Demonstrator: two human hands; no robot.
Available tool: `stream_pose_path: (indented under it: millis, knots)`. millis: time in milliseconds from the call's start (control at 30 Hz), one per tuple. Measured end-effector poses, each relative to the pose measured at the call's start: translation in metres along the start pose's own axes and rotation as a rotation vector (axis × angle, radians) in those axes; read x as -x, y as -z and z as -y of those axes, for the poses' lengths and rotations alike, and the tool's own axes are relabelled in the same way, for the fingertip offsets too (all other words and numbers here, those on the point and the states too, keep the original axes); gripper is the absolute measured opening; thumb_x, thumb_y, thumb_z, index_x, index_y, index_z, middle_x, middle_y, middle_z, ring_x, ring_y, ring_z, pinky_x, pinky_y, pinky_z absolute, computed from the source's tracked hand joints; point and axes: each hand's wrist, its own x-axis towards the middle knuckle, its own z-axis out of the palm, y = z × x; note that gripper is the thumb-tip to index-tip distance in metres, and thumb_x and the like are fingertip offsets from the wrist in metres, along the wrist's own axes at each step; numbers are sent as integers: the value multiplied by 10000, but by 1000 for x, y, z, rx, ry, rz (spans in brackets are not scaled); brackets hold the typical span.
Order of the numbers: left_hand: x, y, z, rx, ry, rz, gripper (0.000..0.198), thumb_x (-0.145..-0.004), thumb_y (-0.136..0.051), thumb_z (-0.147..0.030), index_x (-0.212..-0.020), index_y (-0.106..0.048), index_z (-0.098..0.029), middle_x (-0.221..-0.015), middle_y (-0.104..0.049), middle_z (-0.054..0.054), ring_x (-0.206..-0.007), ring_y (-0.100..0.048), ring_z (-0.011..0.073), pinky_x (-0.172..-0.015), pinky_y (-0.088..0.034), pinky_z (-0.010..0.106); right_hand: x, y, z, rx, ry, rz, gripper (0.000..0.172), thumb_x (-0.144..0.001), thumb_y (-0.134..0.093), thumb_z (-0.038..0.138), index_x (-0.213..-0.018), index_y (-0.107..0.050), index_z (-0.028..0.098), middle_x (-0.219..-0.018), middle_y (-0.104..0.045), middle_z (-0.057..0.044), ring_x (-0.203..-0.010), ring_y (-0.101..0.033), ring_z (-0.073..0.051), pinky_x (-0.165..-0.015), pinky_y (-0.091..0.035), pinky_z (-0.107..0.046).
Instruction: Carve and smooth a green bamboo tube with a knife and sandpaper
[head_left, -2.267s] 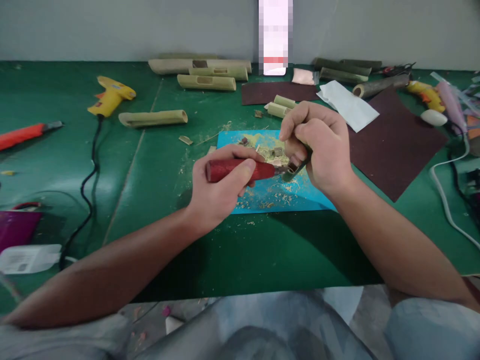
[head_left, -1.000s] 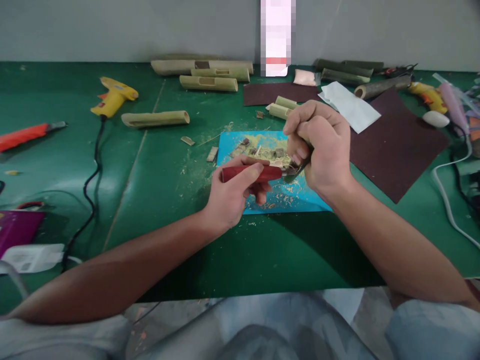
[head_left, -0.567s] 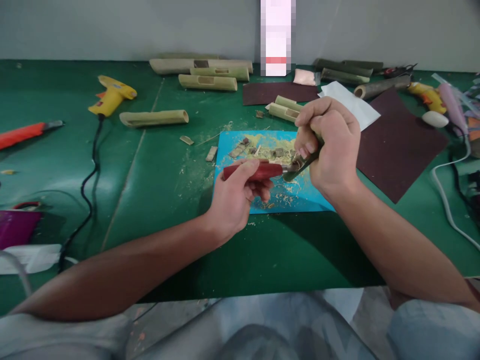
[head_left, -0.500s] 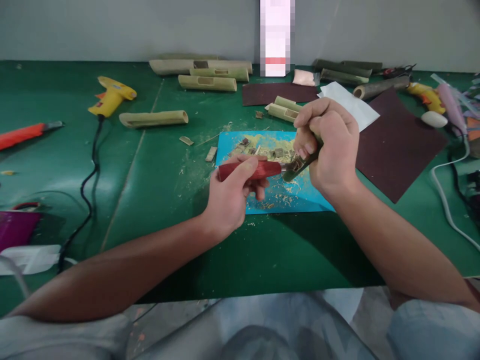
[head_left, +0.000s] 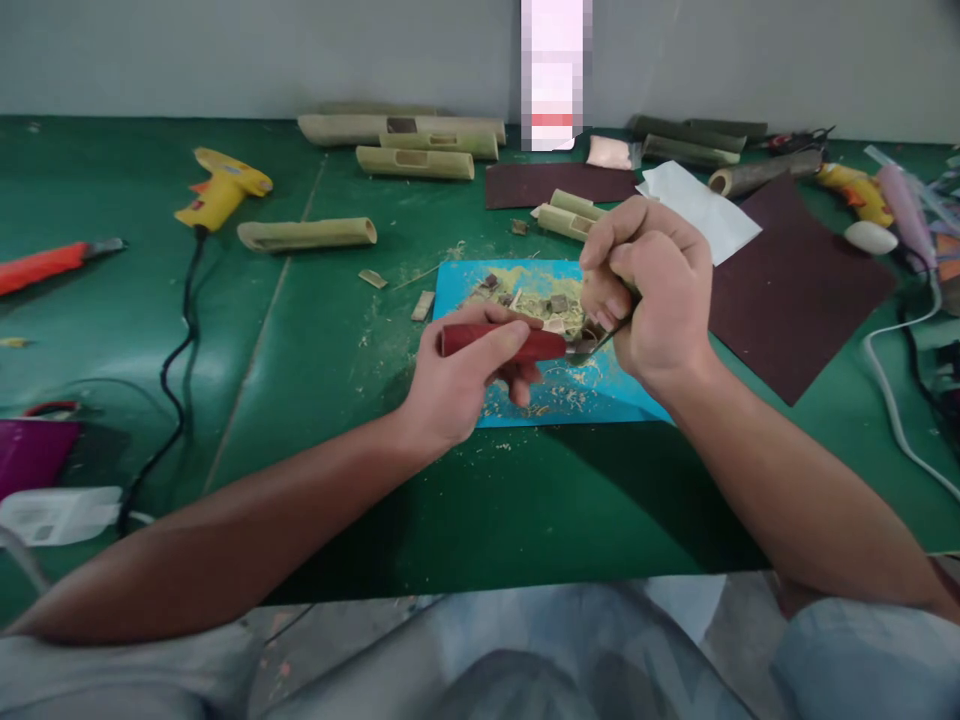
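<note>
"Head view: what is the left grip [head_left: 459,382] holding?"

"It's wrapped around a red-handled tool [head_left: 517,343], whose metal end [head_left: 579,347] points toward the right grip [head_left: 660,300]."

"And that right grip?"

"Curled around a slim dark piece [head_left: 609,337], mostly hidden; I can't tell whether the metal end touches it."

"Where are both things?"

"Held above a blue sheet [head_left: 630,392], strewn with shavings [head_left: 534,288], on the green counter [head_left: 450,520]."

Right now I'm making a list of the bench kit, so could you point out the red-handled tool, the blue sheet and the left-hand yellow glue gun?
Red-handled tool [head_left: 541,346]: head view, on its handle.
Blue sheet [head_left: 600,411]: head view, near its front edge.
Yellow glue gun [head_left: 226,189]: head view, on its body.
</note>
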Motion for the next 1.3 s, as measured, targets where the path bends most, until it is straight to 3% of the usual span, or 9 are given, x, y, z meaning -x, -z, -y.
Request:
stream_pose_path:
  millis: [300,400,500,600,800,1033,1167,1300]
  knots:
    - [-1,-10,6,141,163,-139,312,-809,-646,-436,-846,-688,-129,-585,-655,31,-411,-558,117,-361,-415,209,2,-3,1,-5,-14,-13,166,-736,-510,166,-619,-554,275,-445,-333,50,-399,-252,-134,-401,-246,-296]
    - [1,-13,7,176,210,-155,316,-819,-630,-439,-814,-698,-131,-559,-635,26,-394,-531,104,-380,-423,215,4,-1,1,21,-17,-31,155,-785,-527,234,-640,-546,282,-473,-344,48,-416,-273,-139,-425,-277,-302]
    - [1,-13,5,155,109,-178,260,-824,-629,-405,-835,-706,-157,-566,-629,14,-406,-522,102,-367,-390,214,5,0,2,80,-48,-57,169,-820,-551,298,-653,-534,286,-501,-361,41,-440,-301,-147,-453,-300,-305]
    - [4,-11,-1,64,-57,-177,204,-831,-654,-379,-848,-711,-184,-561,-617,1,-422,-522,104,-355,-351,209,6,-1,3,63,-53,-54,157,-797,-531,235,-652,-558,289,-506,-370,34,-459,-319,-156,-474,-321,-313]
    - [18,-7,-15,-167,-225,-122,155,-844,-684,-365,-923,-743,-245,-719,-681,10,-526,-582,122,-459,-444,246,6,-2,3,13,-9,-55,198,-847,-521,220,-697,-634,284,-540,-405,21,-523,-371,-175,-546,-359,-336]
    - [22,-8,-30,-505,-361,-20,162,-765,-741,-271,-924,-771,-275,-927,-740,32,-865,-680,238,-734,-554,336,7,-3,5,54,-29,-75,168,-902,-545,339,-793,-671,318,-624,-426,7,-603,-431,-207,-633,-410,-357]
    - [20,-10,-31,-528,-367,-34,129,-742,-728,-259,-864,-768,-271,-922,-744,36,-872,-678,248,-780,-555,354,9,-5,5,45,-26,-61,158,-906,-550,355,-822,-679,316,-626,-422,5,-609,-411,-199,-620,-405,-351]
    - [17,-11,-29,-554,-370,43,151,-721,-720,-228,-862,-757,-270,-899,-745,33,-814,-675,227,-810,-545,353,9,-6,3,62,-38,-48,139,-899,-568,408,-860,-664,315,-641,-427,2,-631,-424,-200,-635,-410,-345]
